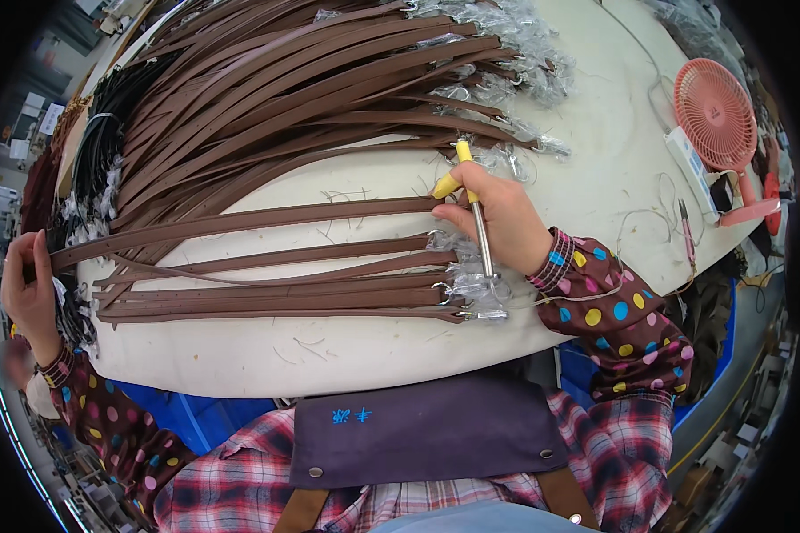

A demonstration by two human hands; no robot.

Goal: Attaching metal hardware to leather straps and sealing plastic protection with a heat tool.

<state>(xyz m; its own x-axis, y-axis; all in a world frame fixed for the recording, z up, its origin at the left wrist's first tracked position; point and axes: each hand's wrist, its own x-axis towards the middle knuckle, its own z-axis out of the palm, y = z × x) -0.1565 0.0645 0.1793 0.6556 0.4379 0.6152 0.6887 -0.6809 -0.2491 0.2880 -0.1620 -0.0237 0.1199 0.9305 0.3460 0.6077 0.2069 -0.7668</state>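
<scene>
A long brown leather-look strap stretches across the white table between my two hands. My left hand is closed on its left end, thumb against fingers. At the other end, my right hand grips a pen-like tool with a yellow end and silver shaft, slanting through the fingers. A yellow piece shows at my right fingertips, touching the strap's end; whether it belongs to the tool I cannot tell. Just nearer to me lie several brown straps, their metal hooks in clear plastic wrap.
A large heap of brown straps fills the far left, its wrapped hooks pointing right. Black straps are bundled at the left edge. Right, a pink fan stands by a white power strip and a thin pink-handled tool.
</scene>
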